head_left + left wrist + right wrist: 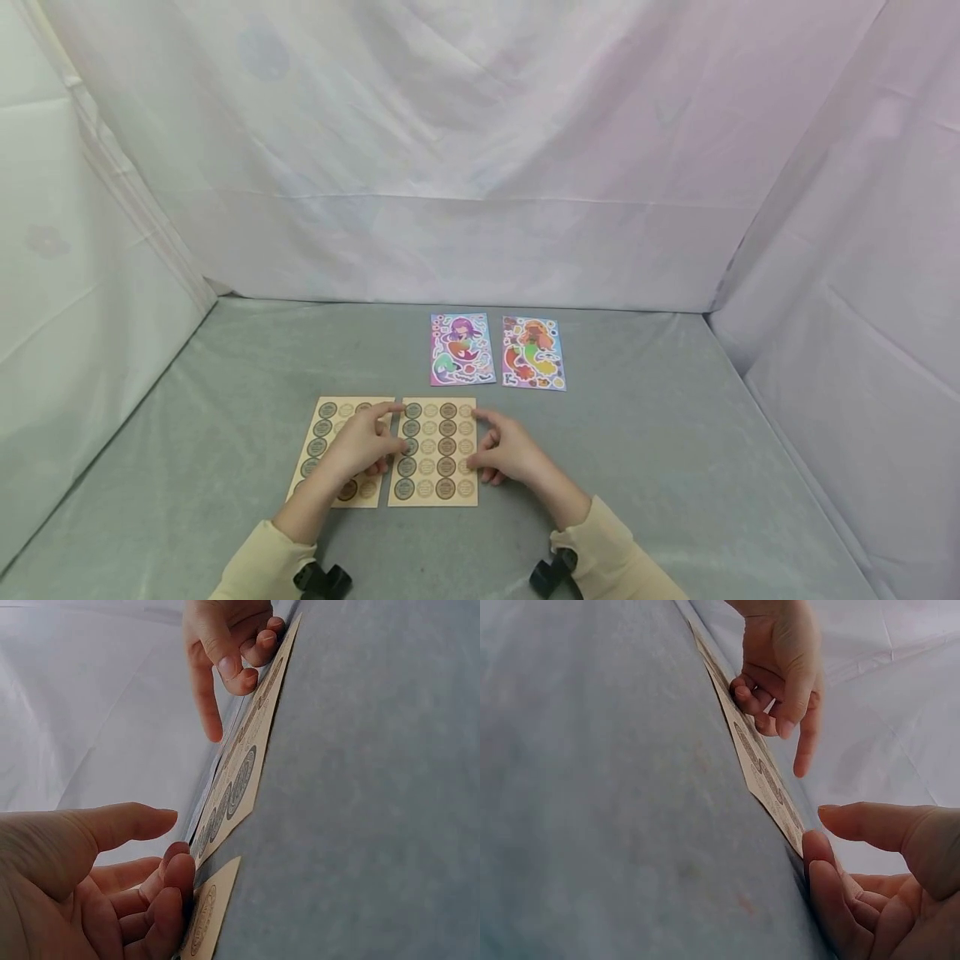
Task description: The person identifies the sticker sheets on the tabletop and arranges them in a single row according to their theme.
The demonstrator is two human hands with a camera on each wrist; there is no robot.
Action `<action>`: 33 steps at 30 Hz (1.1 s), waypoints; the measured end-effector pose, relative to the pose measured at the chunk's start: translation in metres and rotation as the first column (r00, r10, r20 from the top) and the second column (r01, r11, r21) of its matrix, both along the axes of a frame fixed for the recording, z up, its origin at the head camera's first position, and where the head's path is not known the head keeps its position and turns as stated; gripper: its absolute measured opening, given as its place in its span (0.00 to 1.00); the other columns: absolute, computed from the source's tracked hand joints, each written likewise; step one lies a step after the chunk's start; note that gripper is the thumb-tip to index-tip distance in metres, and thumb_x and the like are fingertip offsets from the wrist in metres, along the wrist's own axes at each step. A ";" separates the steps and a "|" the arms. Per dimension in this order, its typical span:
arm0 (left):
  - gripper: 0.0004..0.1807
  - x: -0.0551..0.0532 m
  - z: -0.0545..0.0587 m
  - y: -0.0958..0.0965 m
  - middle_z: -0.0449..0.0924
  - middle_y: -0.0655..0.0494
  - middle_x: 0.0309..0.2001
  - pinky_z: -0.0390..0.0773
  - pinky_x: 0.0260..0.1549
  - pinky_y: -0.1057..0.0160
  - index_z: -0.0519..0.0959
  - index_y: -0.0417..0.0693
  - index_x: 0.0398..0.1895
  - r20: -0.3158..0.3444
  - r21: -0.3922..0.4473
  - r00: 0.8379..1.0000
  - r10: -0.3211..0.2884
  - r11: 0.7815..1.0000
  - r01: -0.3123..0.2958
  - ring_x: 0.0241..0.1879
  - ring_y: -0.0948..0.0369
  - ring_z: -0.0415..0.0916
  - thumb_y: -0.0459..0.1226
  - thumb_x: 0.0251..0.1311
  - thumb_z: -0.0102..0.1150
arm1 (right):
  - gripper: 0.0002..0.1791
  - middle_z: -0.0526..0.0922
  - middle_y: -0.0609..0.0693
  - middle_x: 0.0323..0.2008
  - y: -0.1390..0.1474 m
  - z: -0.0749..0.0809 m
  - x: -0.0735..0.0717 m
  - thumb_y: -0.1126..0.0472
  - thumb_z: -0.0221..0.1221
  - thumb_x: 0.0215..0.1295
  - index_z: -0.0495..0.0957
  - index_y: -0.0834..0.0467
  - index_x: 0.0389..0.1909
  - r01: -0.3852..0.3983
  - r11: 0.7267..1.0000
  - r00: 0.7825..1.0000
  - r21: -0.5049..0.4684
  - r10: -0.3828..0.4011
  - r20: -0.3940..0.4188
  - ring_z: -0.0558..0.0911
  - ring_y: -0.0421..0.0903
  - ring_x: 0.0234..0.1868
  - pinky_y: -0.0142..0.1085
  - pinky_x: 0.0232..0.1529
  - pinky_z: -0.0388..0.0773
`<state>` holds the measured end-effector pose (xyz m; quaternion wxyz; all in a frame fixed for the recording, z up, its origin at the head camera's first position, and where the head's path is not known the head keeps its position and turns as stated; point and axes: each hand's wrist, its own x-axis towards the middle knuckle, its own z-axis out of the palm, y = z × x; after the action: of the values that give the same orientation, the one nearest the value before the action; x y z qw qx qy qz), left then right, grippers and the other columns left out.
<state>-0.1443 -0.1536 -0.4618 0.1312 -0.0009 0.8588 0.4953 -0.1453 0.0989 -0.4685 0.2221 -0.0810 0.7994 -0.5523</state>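
Observation:
Two tan sheets of round stickers lie side by side on the grey cloth, a narrow gap between them. The right sheet [437, 458] shows columns of dark and pale circles. My left hand [360, 446] reaches across the left sheet [318, 429], covering part of it, with index finger and thumb extended to the right sheet's left edge. On the opposite edge, my right hand [512, 450] has its index finger and thumb spread along the border. Both wrist views show each thumb apart from the loosely bent fingers, which are right at the sheet's edges.
Farther back lie two colourful mermaid sticker sheets, one purple and pink [461, 350], one orange and yellow [534, 354]. Pale curtains [480, 167] hang behind and along both sides of the grey-covered table [675, 467].

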 end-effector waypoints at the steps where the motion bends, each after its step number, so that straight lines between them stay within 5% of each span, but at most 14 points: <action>1: 0.34 0.000 0.000 0.000 0.73 0.50 0.14 0.67 0.08 0.66 0.69 0.42 0.64 -0.002 0.003 1.000 -0.002 1.000 0.002 0.09 0.60 0.68 0.31 0.51 0.68 | 0.44 0.81 0.51 0.23 0.000 0.000 0.000 0.69 0.68 0.50 0.59 0.65 0.69 0.001 1.000 1.000 -0.004 -0.001 -0.006 0.77 0.43 0.15 0.33 0.13 0.75; 22: 0.30 -0.009 0.011 0.007 0.77 0.49 0.20 0.72 0.15 0.60 0.70 0.44 0.64 -0.017 0.042 1.000 0.010 0.999 -0.010 0.15 0.55 0.73 0.34 0.56 0.64 | 0.40 0.81 0.49 0.24 0.007 0.005 -0.007 0.64 0.67 0.55 0.61 0.67 0.67 0.035 0.999 0.992 -0.006 -0.036 -0.117 0.79 0.45 0.20 0.38 0.19 0.78; 33: 0.28 -0.018 0.015 0.009 0.79 0.46 0.26 0.68 0.12 0.65 0.69 0.42 0.65 -0.055 0.114 0.998 -0.040 0.992 0.047 0.19 0.53 0.76 0.34 0.60 0.61 | 0.37 0.81 0.50 0.30 0.015 0.011 -0.013 0.62 0.67 0.56 0.64 0.66 0.66 0.101 0.995 0.983 0.007 -0.099 -0.158 0.80 0.46 0.24 0.40 0.24 0.79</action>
<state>-0.1620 -0.1448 -0.4472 0.1191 0.0385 0.8317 0.5409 -0.1586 0.1141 -0.4572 0.1310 -0.0823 0.8217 -0.5486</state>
